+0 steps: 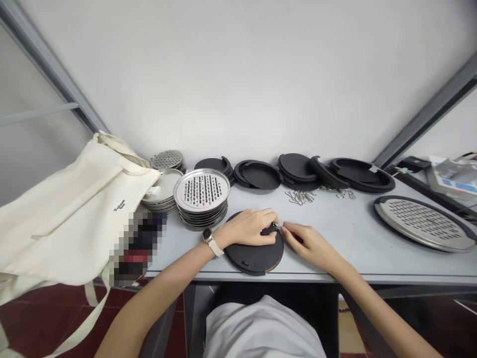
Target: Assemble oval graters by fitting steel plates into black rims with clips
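A black round disc [251, 258] lies flat near the table's front edge, with a thin brownish strip along its lower right rim. Across its top rests my left hand [251, 227], thumb and fingers closed around the disc's upper right part, where a small black piece shows. My right hand [309, 243] comes in from the right and pinches a small shiny metal clip [276, 226] at that edge of the disc. Its fingertips almost meet my left fingers. Whether the clip is hooked into the disc, I cannot tell.
Left of the disc stand stacked metal grater discs [202, 191] and a stack of plain metal discs [164, 186]. Black round holders [261, 175] line the wall. Loose metal clips [300, 197] lie before them. A large grater disc [425, 223] sits right; a cream bag [74, 214] hangs left.
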A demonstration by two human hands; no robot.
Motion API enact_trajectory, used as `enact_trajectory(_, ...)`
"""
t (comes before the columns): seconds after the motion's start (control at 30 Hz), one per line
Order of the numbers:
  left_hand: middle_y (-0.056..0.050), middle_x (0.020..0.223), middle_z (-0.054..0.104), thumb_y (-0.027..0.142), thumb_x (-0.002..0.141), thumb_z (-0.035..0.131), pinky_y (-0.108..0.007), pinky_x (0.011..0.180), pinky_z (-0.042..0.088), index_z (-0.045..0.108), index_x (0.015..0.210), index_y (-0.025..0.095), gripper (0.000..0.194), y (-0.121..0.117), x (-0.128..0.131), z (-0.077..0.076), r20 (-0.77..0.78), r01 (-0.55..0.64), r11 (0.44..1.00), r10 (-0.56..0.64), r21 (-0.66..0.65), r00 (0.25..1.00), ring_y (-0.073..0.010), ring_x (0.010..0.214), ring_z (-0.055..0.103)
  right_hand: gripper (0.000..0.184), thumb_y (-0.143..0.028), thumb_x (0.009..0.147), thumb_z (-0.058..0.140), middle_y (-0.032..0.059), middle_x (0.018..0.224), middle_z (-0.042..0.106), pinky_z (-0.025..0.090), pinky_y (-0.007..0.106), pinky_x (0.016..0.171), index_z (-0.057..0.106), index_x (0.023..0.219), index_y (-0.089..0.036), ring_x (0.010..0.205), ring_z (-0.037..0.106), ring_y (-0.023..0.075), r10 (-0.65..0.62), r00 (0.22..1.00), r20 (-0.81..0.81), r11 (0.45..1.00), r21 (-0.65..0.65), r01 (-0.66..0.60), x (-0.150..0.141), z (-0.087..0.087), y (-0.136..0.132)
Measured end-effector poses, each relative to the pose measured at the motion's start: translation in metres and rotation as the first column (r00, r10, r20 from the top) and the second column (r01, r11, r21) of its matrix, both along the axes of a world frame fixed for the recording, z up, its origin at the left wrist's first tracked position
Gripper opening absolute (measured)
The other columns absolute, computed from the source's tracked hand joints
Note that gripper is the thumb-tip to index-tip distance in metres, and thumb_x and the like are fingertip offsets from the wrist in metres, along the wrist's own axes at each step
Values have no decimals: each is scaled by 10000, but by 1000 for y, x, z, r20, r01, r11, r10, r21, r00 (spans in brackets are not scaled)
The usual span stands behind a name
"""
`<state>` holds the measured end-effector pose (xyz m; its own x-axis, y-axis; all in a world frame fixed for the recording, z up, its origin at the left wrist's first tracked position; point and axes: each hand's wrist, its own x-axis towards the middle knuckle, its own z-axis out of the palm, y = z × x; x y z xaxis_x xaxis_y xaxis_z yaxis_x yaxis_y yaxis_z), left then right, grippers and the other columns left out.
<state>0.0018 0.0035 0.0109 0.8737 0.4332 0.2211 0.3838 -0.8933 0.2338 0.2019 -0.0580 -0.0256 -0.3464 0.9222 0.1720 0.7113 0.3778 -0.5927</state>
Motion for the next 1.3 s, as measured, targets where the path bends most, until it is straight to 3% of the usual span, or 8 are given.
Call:
enact_trajectory(0.5,8,869,568,298,848,532,-273,613,350,490,923,184,143,1,0,-1,4,-6,1000,6,-19,1000,-132,702,523,323,-354,960,350,-62,562,328,295,231,508,335,668,-216,514,336,109,-58,996,-64,998,-27,56,0,-1,-1)
enact_trajectory(1.3,8,852,569,288,845,536,-265,613,335,485,916,186,134,1,0,-1,12,-2,1000,3,-29,1000,-135,701,520,316,-347,953,344,-57,562,346,298,233,514,330,663,-222,514,359,119,-40,999,-33,998,-40,39,0,1,-1)
